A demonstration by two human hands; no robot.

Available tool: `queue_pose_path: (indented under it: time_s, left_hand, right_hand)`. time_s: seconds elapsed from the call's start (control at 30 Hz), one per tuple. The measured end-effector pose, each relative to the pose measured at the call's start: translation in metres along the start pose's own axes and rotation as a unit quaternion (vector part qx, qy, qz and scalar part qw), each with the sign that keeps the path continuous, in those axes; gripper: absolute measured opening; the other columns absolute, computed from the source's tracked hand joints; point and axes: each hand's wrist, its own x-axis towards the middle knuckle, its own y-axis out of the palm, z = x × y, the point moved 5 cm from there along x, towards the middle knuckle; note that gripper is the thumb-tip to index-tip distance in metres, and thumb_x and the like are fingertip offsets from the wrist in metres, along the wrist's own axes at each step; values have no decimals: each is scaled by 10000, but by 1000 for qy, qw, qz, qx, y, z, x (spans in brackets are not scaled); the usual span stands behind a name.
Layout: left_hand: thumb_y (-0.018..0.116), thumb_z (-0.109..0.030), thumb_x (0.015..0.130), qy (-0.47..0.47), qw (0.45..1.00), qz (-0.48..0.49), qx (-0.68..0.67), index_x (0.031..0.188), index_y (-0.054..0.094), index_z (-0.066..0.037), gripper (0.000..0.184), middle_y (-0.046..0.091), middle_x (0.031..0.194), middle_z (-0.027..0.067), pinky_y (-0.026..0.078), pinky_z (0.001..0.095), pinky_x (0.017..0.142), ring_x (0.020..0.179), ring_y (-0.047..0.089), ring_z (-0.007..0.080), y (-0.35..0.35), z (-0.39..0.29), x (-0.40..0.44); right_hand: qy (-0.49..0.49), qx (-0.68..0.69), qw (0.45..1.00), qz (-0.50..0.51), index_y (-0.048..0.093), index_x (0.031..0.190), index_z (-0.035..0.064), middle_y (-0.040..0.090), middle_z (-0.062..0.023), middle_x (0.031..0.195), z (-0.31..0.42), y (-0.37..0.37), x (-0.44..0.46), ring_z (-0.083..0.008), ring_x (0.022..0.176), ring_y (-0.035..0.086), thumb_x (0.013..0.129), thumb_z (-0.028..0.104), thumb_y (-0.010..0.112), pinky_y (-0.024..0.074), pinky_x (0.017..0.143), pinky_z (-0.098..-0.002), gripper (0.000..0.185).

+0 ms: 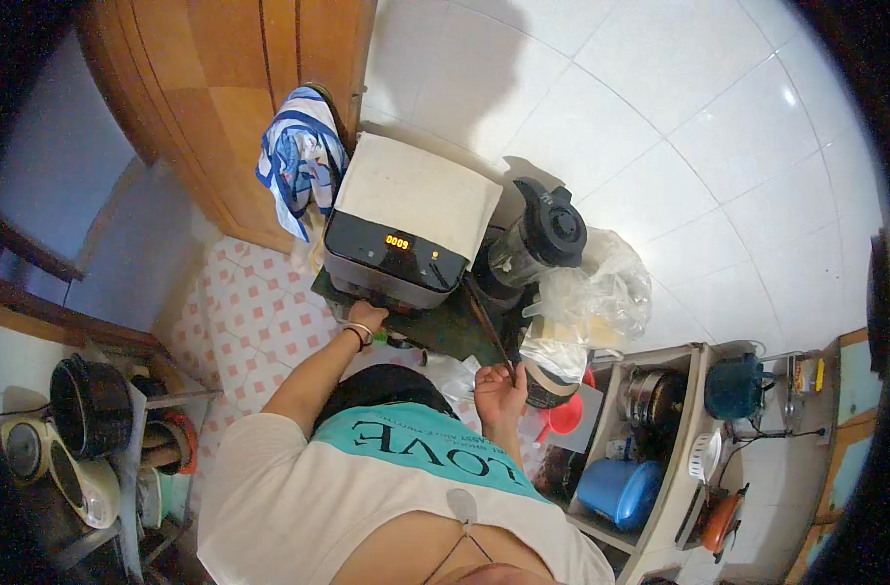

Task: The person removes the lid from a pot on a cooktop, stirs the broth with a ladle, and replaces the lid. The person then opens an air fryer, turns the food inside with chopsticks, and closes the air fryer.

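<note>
My left hand (368, 315), with bands at the wrist, is closed at the lower front of an air fryer (396, 258), where its drawer handle would be; the fingers partly hide the grip. The fryer's lit display reads 0009, and a pale cloth (421, 185) covers its top. In my right hand (501, 390) are long, thin, dark sticks that look like chopsticks (491, 322), slanting up toward the fryer's right side. Just right of the fryer stands a blender (533, 244) with a black lid.
A blue-and-white cloth (304, 156) hangs left of the fryer. Right of the blender lies a clear plastic bag (601, 292). A red ladle-like scoop (560, 414) is below it. Shelves with pots and a blue container (620, 492) stand right; a rack with a black pot (89, 405) stands left.
</note>
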Motion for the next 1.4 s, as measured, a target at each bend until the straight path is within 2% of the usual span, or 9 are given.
queue_pose_path:
  time_s: [0.33,0.47,0.63,0.77,0.97,1.07,1.17,1.27,1.4]
  left_hand:
    - [623,-236,662,5,1000,18,-18,592,600,66,311,587,540,154,487,334,571,527,609,243,-2,-4,-3]
    - [609,-238,669,18,999,17,-41,562,583,81,337,580,528,163,490,326,557,526,612,242,-2,-6,-5]
    - [589,-228,677,156,980,15,121,561,576,81,330,581,538,177,492,324,551,511,611,239,2,-7,5]
    - [581,-236,681,82,993,6,90,556,566,81,341,578,538,182,489,330,539,495,605,243,-16,-36,-28]
    - [575,-226,707,312,911,-23,268,589,574,52,302,583,555,155,483,342,564,532,609,236,8,-8,3]
    - [560,-230,726,43,991,34,122,593,577,36,298,591,570,137,480,345,609,577,615,226,-16,-37,-31]
    - [568,-234,721,250,886,34,389,599,588,40,301,602,587,137,482,346,616,572,613,234,-8,-45,-30]
    - [591,-222,700,19,992,36,122,605,604,46,285,600,577,156,485,346,599,548,611,246,-14,-31,-24]
    - [601,-217,682,-1,999,21,28,606,601,69,296,586,550,177,488,331,584,534,612,249,-12,-24,-23]
  right_hand:
    - [-65,-42,997,-28,571,780,61,530,-38,616,34,8,-6,-147,560,490,827,258,481,432,632,-325,222]
    - [-61,-21,997,33,525,704,56,502,-54,593,61,5,-5,-179,575,470,858,243,429,432,674,-340,261]
    - [-91,-22,995,38,525,702,57,498,-61,596,73,4,-8,-182,568,468,861,246,423,436,670,-351,267]
    - [-96,-32,995,21,529,703,63,499,-65,609,72,6,-9,-184,566,471,858,244,430,444,675,-357,258]
    - [-57,-50,997,28,530,694,65,496,-71,613,67,4,-5,-185,578,480,849,228,452,448,692,-363,238]
    - [-51,-43,997,39,526,697,64,494,-71,614,67,2,-3,-184,581,479,851,230,448,448,698,-370,239]
    - [-51,-46,997,43,523,699,62,492,-71,617,68,1,-2,-185,581,475,853,230,443,446,704,-374,241]
    - [-52,-48,997,34,519,708,56,492,-69,621,68,-1,-2,-187,583,476,855,227,437,443,703,-375,240]
    - [-48,-37,998,22,512,713,48,491,-65,619,69,-11,3,-188,583,474,852,233,440,438,700,-370,242]
